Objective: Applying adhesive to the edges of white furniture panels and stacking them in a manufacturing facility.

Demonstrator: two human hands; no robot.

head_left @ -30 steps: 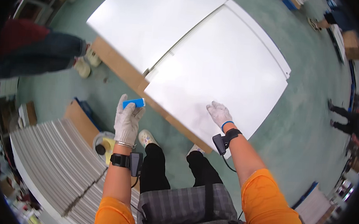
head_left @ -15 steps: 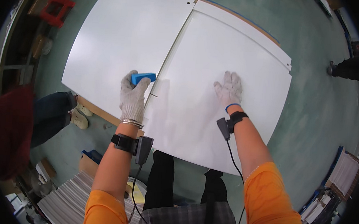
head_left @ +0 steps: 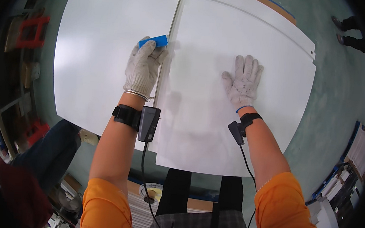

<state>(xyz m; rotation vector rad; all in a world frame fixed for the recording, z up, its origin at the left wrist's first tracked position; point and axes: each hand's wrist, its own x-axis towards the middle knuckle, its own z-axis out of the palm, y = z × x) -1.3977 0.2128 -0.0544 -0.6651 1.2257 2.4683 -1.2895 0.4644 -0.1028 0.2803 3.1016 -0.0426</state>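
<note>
My left hand (head_left: 142, 71), in a pale knit glove, is closed round a small blue block (head_left: 157, 40). It is over the edge of the left white panel (head_left: 96, 44), beside the seam, with the block's end at the seam. What the fingertips touch underneath is hidden. Gloved as well, my right hand (head_left: 245, 82) lies flat with fingers spread on the right white panel (head_left: 215, 36) and holds nothing. Both wrists carry black straps with small dark boxes.
A raised white strip (head_left: 277, 25) runs along the far right edge. To the left are a person's jeans-clad leg (head_left: 55, 147), shelving and a red stool (head_left: 33, 31). Stacked boards (head_left: 139, 212) and a tape roll (head_left: 151, 193) lie below the near edge. Another person's legs (head_left: 349, 32) appear far right.
My left hand has moved farther along the seam with the blue block. My right hand's fingers are more spread, and it has shifted on the right panel. The whole view has also shifted.
</note>
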